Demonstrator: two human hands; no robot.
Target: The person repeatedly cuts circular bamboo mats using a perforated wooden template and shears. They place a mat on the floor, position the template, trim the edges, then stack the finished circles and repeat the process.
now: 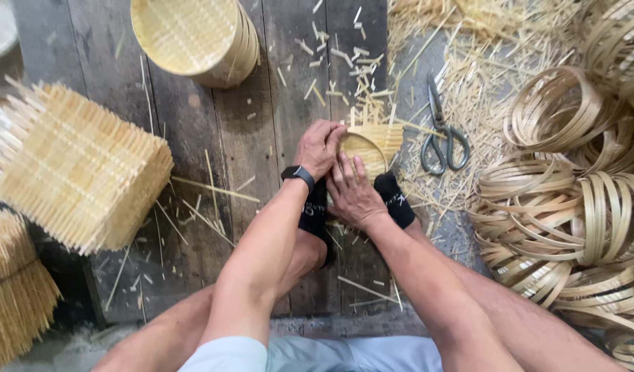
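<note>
both hands grasp a small woven bamboo mat with a hoop (372,146) on the plank floor (262,172), braced by black-socked feet: left hand (319,147) grips its edge, right hand (351,189) presses on it. a finished basket (193,38) lies tipped beyond, showing nothing inside; scissors (442,131) rest beside.

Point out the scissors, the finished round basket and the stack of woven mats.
scissors (437,131): head view, on the pivot.
round basket (186,31): head view, woven base.
woven mats (82,165): head view, top mat's middle.
</note>
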